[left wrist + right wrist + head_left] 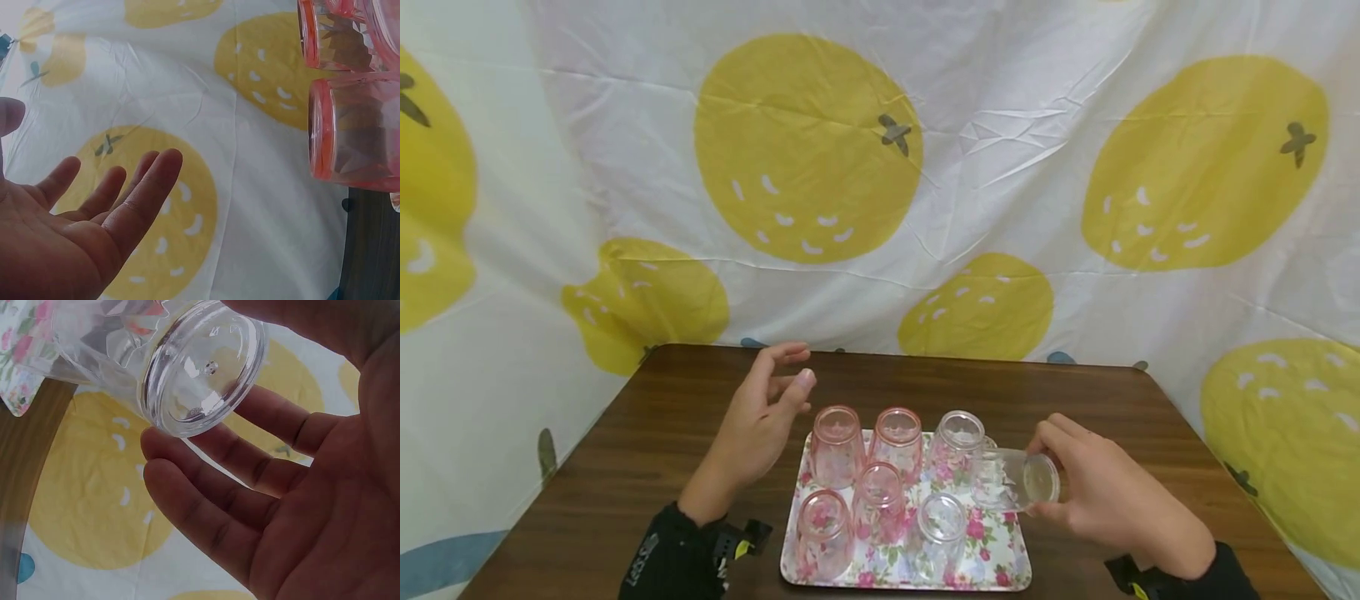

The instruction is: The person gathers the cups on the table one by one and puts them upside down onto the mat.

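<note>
In the head view my right hand [1097, 483] pinches a clear glass [1003, 481] near its base, thumb on one side and fingers on the other. That glass lies tilted on its side over the right edge of a floral tray [992, 550]. The right wrist view shows its round base [206, 369] toward my palm. My left hand [760, 425] hovers at the tray's back left, holding nothing, fingers relaxed. Nearest to it is an upside-down pink glass [837, 450]. Other upturned pink glasses [897, 442] and clear glasses [940, 533] stand on the tray.
The tray sits on a dark brown wooden table [700, 375]. Behind and beside the table hangs a white cloth [1000, 192] printed with yellow fruit. One upturned clear glass [958, 442] stands at the tray's back right, close to the tilted one.
</note>
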`<action>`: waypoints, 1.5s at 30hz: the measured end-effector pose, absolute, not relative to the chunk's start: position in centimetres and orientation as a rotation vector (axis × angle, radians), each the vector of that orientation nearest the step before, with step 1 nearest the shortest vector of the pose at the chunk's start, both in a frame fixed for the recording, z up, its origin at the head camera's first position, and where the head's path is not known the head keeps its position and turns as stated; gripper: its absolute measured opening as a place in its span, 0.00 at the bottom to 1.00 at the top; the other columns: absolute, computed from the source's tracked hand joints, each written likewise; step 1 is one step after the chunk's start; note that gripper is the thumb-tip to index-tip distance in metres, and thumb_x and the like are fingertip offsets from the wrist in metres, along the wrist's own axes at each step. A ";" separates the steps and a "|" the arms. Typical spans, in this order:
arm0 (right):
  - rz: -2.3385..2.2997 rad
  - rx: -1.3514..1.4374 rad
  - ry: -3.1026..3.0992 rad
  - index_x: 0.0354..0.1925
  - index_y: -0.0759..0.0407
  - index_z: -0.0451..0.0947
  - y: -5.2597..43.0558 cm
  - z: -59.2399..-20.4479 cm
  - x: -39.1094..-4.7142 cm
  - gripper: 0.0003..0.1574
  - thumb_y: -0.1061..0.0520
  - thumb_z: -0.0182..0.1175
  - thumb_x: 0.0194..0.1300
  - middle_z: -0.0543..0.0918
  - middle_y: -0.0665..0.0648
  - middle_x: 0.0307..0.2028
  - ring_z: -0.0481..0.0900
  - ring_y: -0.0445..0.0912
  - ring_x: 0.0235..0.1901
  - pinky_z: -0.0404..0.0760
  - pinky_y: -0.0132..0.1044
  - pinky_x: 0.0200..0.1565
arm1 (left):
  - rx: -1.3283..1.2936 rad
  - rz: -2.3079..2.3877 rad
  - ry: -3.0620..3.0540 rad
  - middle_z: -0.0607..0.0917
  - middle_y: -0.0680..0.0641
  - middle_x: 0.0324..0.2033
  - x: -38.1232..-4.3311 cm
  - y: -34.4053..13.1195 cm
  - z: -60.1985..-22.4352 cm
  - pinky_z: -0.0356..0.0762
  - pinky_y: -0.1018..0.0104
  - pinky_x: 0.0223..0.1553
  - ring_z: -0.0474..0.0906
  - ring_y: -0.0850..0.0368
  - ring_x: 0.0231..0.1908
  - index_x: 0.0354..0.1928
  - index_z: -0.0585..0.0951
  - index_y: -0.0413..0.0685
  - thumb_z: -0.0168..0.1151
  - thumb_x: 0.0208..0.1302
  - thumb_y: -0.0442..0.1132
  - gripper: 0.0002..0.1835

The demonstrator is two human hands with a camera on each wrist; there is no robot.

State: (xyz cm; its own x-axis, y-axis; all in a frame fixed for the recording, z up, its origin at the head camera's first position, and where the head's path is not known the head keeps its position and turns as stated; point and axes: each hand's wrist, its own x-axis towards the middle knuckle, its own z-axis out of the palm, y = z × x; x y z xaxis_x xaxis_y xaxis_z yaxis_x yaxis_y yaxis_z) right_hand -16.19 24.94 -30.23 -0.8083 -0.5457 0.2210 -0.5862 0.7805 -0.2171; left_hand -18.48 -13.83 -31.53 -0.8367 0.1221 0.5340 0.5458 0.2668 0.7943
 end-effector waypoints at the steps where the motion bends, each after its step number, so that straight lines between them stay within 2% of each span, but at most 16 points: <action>1: 0.419 0.906 -2.832 0.40 0.47 0.72 24.9 -30.3 -16.3 0.27 0.50 0.78 0.45 0.71 0.45 0.34 0.69 0.38 0.28 0.74 0.33 0.30 | -0.605 -1.588 -2.178 0.71 0.35 0.63 -18.5 -13.9 -31.5 0.82 0.36 0.45 0.77 0.43 0.53 0.66 0.65 0.39 0.50 0.76 0.39 0.22; 8: 0.467 0.950 -2.841 0.38 0.46 0.74 24.3 -31.2 -16.8 0.24 0.54 0.76 0.45 0.74 0.46 0.36 0.74 0.38 0.26 0.77 0.32 0.26 | -0.599 -1.577 -2.199 0.70 0.35 0.63 -18.5 -14.0 -31.5 0.83 0.38 0.45 0.77 0.42 0.54 0.66 0.65 0.39 0.50 0.76 0.39 0.22; 12: 0.458 0.961 -2.881 0.39 0.45 0.74 24.0 -31.9 -16.9 0.24 0.52 0.76 0.46 0.75 0.46 0.37 0.76 0.39 0.29 0.79 0.35 0.29 | -0.598 -1.574 -2.209 0.70 0.35 0.64 -18.4 -14.1 -31.4 0.83 0.38 0.45 0.77 0.42 0.54 0.67 0.64 0.39 0.50 0.77 0.40 0.22; 19: 0.389 0.984 -2.961 0.38 0.48 0.72 23.5 -32.8 -17.2 0.25 0.50 0.77 0.46 0.75 0.49 0.36 0.70 0.38 0.24 0.74 0.34 0.27 | -0.589 -1.569 -2.231 0.69 0.35 0.64 -18.3 -14.2 -31.5 0.83 0.38 0.45 0.76 0.42 0.55 0.67 0.64 0.38 0.49 0.77 0.41 0.22; 26: 0.337 0.959 -2.988 0.38 0.49 0.72 23.0 -33.0 -17.5 0.26 0.50 0.77 0.45 0.75 0.50 0.36 0.70 0.40 0.23 0.73 0.35 0.27 | -0.592 -1.573 -2.237 0.68 0.35 0.65 -18.4 -14.2 -31.6 0.82 0.36 0.47 0.76 0.42 0.56 0.67 0.64 0.39 0.49 0.77 0.42 0.23; 35: 0.327 0.968 -2.992 0.39 0.48 0.73 22.7 -33.2 -17.6 0.27 0.50 0.78 0.44 0.74 0.48 0.36 0.70 0.40 0.24 0.74 0.36 0.28 | -0.596 -1.534 -2.250 0.68 0.35 0.65 -18.3 -14.4 -31.6 0.83 0.39 0.45 0.76 0.42 0.55 0.67 0.64 0.39 0.49 0.77 0.41 0.23; 40: 0.298 0.980 -2.986 0.43 0.50 0.75 22.2 -33.3 -17.8 0.29 0.51 0.78 0.43 0.76 0.49 0.38 0.71 0.40 0.25 0.76 0.37 0.29 | -0.600 -1.544 -2.249 0.68 0.34 0.65 -18.3 -14.4 -31.6 0.83 0.38 0.45 0.76 0.40 0.55 0.67 0.63 0.38 0.49 0.77 0.41 0.23; 45: 0.278 1.018 -2.979 0.44 0.52 0.75 21.8 -33.3 -17.8 0.30 0.53 0.77 0.43 0.75 0.50 0.36 0.69 0.40 0.22 0.74 0.36 0.26 | -0.599 -1.544 -2.250 0.68 0.35 0.65 -18.4 -14.4 -31.7 0.83 0.40 0.45 0.76 0.41 0.55 0.67 0.63 0.39 0.49 0.77 0.41 0.23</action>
State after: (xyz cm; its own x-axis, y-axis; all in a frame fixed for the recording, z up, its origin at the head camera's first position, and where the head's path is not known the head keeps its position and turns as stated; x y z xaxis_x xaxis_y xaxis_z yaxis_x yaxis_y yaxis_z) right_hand -17.80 21.83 -33.35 -0.7925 -0.6086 0.0391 -0.6053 0.7772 -0.1720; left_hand -18.35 -14.41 -31.71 -0.8509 0.1466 0.5045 0.5235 0.3180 0.7905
